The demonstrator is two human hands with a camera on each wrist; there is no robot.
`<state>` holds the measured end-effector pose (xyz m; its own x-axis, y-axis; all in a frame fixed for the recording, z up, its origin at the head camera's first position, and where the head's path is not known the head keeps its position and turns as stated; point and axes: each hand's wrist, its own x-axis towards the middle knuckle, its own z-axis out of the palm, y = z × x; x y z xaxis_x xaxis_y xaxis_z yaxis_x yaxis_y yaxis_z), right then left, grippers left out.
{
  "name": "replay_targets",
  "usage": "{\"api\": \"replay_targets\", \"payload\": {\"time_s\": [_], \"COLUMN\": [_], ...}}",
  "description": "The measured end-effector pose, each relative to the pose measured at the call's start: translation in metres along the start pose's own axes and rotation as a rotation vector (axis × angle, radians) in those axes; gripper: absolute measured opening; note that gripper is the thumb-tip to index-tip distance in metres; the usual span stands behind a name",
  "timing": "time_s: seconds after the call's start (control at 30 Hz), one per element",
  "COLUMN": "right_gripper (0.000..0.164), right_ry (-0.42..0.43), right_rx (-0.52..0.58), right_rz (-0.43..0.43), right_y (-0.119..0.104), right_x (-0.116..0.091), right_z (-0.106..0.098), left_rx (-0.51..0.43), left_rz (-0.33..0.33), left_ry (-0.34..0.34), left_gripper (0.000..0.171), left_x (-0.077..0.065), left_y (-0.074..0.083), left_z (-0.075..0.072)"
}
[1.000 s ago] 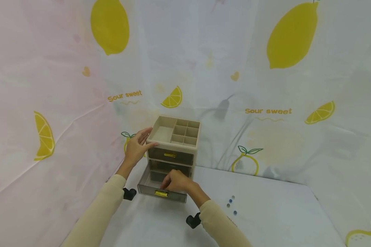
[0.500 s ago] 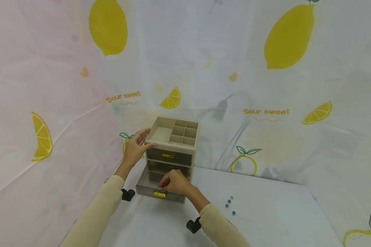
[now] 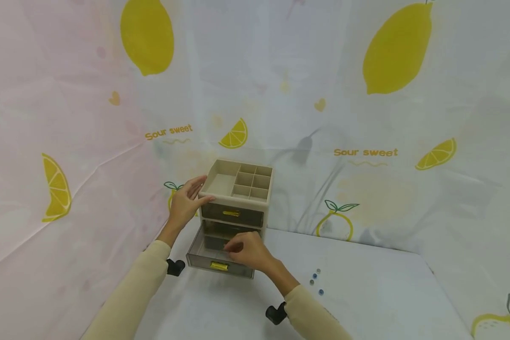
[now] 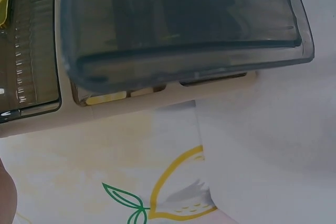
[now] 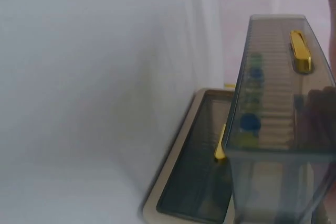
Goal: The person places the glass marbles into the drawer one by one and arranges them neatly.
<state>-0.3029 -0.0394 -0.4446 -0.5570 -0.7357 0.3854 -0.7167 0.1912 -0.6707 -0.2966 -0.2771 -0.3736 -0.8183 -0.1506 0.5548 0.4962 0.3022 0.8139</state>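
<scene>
A beige desktop organizer (image 3: 238, 202) stands against the back wall, its lower smoky, see-through drawer (image 3: 242, 271) pulled out and the upper drawer (image 3: 250, 218) closed. My left hand (image 3: 184, 203) holds its front left corner, thumb on the front rim and fingers along the side. Above the open drawer hovers my right hand (image 3: 248, 250), fingers bent toward the thumb; whether anything sits between the fingertips is hidden. Through the drawer in the right wrist view, a row of small green and blue pieces shows, one a blue round piece (image 5: 250, 123).
Several small round beads (image 3: 315, 276), blue and greyish, lie on the white table (image 3: 365, 293) to the right. The organizer's top has a wide tray (image 3: 222, 184) and small compartments (image 3: 261, 182). A lemon-print sheet (image 3: 289, 118) covers the walls.
My right hand has lifted slightly from the open drawer and shifted right, its fingertips now farther from the drawer's front. My left hand keeps its place on the organizer.
</scene>
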Motion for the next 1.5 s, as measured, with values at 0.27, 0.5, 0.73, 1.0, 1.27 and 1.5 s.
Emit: {"api": "replay_targets", "payload": {"time_s": [0.27, 0.5, 0.73, 1.0, 1.27, 1.5], "right_gripper": [0.012, 0.01, 0.011, 0.011, 0.01, 0.013], "right_ry": [0.268, 0.44, 0.5, 0.55, 0.539, 0.495], "right_rx": [0.118, 0.176, 0.101, -0.054, -0.239, -0.271], "right_rz": [-0.016, 0.124, 0.268, 0.403, 0.562, 0.636], "right_y": [0.009, 0.01, 0.071, 0.103, 0.126, 0.132], "right_x": [-0.027, -0.053, -0.084, -0.123, -0.153, -0.164], "right_z": [-0.027, -0.054, -0.068, -0.092, -0.101, -0.102], "left_rx": [0.015, 0.001, -0.012, -0.011, 0.006, -0.006], "left_rz": [0.006, 0.011, 0.019, 0.002, 0.014, 0.007], "left_ry": [0.006, 0.014, 0.018, 0.001, 0.005, 0.0], "left_gripper": [0.065, 0.065, 0.065, 0.066, 0.066, 0.065], "left_x": [0.0, 0.001, 0.004, 0.001, 0.0, 0.001], "left_y": [0.003, 0.002, -0.002, -0.002, -0.003, -0.005], "left_z": [-0.001, -0.006, -0.006, -0.002, 0.0, 0.0]}}
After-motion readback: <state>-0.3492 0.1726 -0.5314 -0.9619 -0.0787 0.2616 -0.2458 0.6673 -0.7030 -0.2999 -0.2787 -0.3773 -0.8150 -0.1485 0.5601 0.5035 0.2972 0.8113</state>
